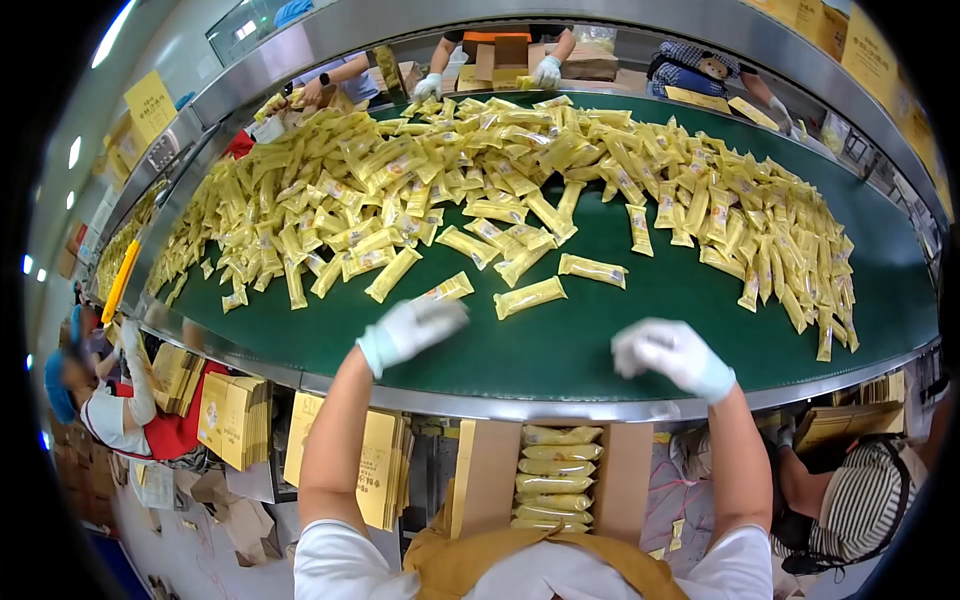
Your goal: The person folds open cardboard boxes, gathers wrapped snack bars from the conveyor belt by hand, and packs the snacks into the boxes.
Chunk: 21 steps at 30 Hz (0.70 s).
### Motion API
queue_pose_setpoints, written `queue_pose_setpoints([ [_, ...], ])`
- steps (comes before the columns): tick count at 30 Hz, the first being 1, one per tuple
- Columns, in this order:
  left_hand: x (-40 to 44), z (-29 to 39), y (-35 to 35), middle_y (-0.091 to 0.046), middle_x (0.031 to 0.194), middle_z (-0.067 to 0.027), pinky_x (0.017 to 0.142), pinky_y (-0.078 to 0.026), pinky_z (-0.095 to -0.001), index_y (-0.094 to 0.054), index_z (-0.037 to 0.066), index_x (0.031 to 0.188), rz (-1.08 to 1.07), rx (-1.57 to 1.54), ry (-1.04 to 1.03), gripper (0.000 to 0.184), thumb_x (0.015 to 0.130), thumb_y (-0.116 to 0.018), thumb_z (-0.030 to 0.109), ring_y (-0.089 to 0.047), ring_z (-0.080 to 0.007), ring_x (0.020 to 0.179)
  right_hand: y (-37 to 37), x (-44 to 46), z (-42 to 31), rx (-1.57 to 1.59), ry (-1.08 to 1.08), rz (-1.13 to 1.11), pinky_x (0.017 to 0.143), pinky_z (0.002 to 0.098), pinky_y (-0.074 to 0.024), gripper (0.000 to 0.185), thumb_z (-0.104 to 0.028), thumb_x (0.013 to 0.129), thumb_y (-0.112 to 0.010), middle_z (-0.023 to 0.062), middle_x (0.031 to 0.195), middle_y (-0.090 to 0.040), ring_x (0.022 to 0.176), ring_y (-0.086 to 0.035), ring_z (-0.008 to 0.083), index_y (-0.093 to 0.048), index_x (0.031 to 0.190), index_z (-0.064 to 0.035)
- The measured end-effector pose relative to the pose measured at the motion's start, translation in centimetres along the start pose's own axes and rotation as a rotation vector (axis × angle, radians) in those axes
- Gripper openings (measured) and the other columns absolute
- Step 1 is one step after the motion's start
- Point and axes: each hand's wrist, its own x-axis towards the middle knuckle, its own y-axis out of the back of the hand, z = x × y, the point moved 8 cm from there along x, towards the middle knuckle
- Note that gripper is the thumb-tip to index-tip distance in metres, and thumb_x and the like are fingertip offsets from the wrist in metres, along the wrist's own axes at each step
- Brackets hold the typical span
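Your two gloved hands are well apart from each other above the near part of the green tabletop (545, 355). Your left hand (414, 333) has its fingers stretched out and reaches toward a yellow packet (450, 287) lying just beyond it; you can't tell whether they touch. Your right hand (676, 357) is curled and blurred, so whether it grips anything can't be told.

Between your hands and the pile of packets (400, 180) runs a band of bare green, with two loose packets (one (530, 297) slantwise, the other (593, 270) nearer the pile) along its far side. The band carries on to your right, below the pile's tapering end.

The metal rim (520, 410) curves along your side of the tabletop, just nearer to you than both hands. Below that edge, in front of your body, an open carton (628, 470) holds a stacked column of packets (555, 468), its flaps spread to both sides.
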Motion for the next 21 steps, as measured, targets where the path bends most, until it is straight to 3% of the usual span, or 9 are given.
queue_pose_setpoints([
  [1,1.1,-5.5,2.6,-0.062,0.135,-0.0194,0.107,-0.045,-0.035,-0.06,0.004,0.136,0.291,-0.074,0.191,0.054,0.095,-0.066,0.039,-0.06,-0.0269,0.125,2.3,2.6,1.6,-0.216,0.074,0.167,0.094,0.0315,-0.0522,0.04,-0.029,0.096,-0.067,0.0111,0.115,-0.071,0.104,-0.068,0.0189,-0.065,0.126,-0.0029],
  [2,2.6,-10.7,5.8,-0.059,0.139,-0.0222,0.109,-0.043,-0.0353,-0.053,0.003,0.142,0.506,0.231,0.141,0.068,0.09,-0.071,0.044,-0.057,-0.0316,0.129,3.4,4.5,1.3,-0.577,0.176,0.285,0.102,0.036,-0.0482,0.043,-0.034,0.095,-0.067,0.0151,0.126,-0.066,0.119,-0.063,0.027,-0.065,0.126,-0.0039],
  [3,2.5,-11.2,7.5,-0.049,0.149,-0.0215,0.115,-0.037,-0.0444,-0.049,0.008,0.147,0.59,0.389,0.305,0.081,0.086,-0.07,0.057,-0.047,-0.035,0.139,4.2,7.1,2.7,-0.791,0.2,0.349,0.112,0.0415,-0.0396,0.05,-0.041,0.092,-0.068,0.0175,0.135,-0.061,0.133,-0.052,0.0368,-0.064,0.129,-0.0079],
  [6,4.3,-15.2,8.8,-0.037,0.158,-0.0202,0.117,-0.026,-0.0557,-0.041,0.022,0.154,0.618,0.602,0.623,0.093,0.081,-0.059,0.076,-0.033,-0.0379,0.147,4.2,14.7,6.7,-1.173,-0.069,0.366,0.116,0.0653,-0.0157,0.072,-0.069,0.084,-0.06,0.0168,0.159,-0.037,0.146,-0.024,0.0517,-0.055,0.143,-0.0277],
  [9,6.1,-15.0,6.5,-0.035,0.158,-0.0229,0.116,-0.022,-0.0608,-0.039,0.031,0.155,0.585,0.646,0.759,0.094,0.079,-0.05,0.084,-0.03,-0.0409,0.147,2.0,20.2,8.9,-1.099,-0.219,0.314,0.115,0.0711,-0.0086,0.079,-0.078,0.084,-0.05,0.0171,0.16,-0.035,0.147,-0.02,0.0527,-0.047,0.15,-0.0336],
  [12,8.2,-12.7,1.4,-0.045,0.147,-0.0252,0.113,-0.023,-0.0635,-0.049,0.029,0.149,0.581,0.828,0.518,0.085,0.08,-0.057,0.078,-0.038,-0.0409,0.14,-2.5,21.4,9.3,-1.326,-0.135,0.184,0.114,0.0744,-0.0051,0.08,-0.08,0.085,-0.044,0.0178,0.158,-0.037,0.147,-0.019,0.0544,-0.042,0.152,-0.0363],
  [14,8.4,-10.1,-1.8,-0.05,0.138,-0.025,0.111,-0.027,-0.0614,-0.057,0.026,0.141,0.575,0.87,0.305,0.076,0.08,-0.062,0.07,-0.044,-0.0404,0.133,-4.0,19.9,9.7,-1.375,0.009,0.169,0.112,0.0741,-0.013,0.069,-0.071,0.088,-0.051,0.0172,0.152,-0.044,0.143,-0.028,0.0513,-0.05,0.147,-0.0334],
  [18,6.5,-5.7,-6.1,-0.049,0.137,-0.0253,0.109,-0.037,-0.0493,-0.059,0.013,0.136,0.425,0.854,0.049,0.081,0.072,-0.078,0.058,-0.046,-0.0417,0.13,-4.1,14.0,9.9,-1.394,0.164,0.16,0.109,0.0725,-0.0224,0.059,-0.057,0.088,-0.064,0.0161,0.147,-0.048,0.138,-0.036,0.0458,-0.058,0.139,-0.0281],
  [21,4.3,-5.0,-8.3,-0.046,0.142,-0.0284,0.11,-0.037,-0.05,-0.062,0.016,0.134,0.293,0.825,-0.022,0.072,0.074,-0.08,0.052,-0.043,-0.045,0.134,-3.3,8.7,11.7,-1.303,0.204,0.155,0.109,0.0734,-0.0221,0.058,-0.055,0.088,-0.066,0.0124,0.148,-0.049,0.142,-0.035,0.0419,-0.059,0.138,-0.0257],
])
